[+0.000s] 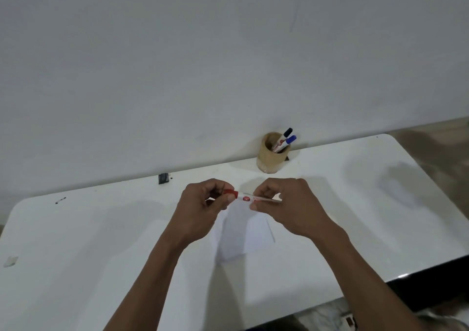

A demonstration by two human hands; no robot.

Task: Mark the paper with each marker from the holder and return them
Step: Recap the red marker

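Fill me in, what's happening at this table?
A person holds a red marker level above the paper, left hand at the red cap, right hand on the barrel. Whether the cap is coming off or going on isn't clear. Black and blue markers stand in the holder by the wall.

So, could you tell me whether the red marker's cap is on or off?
On. The red cap sits flush on the red marker, pinched by the left hand; the right hand holds the barrel.
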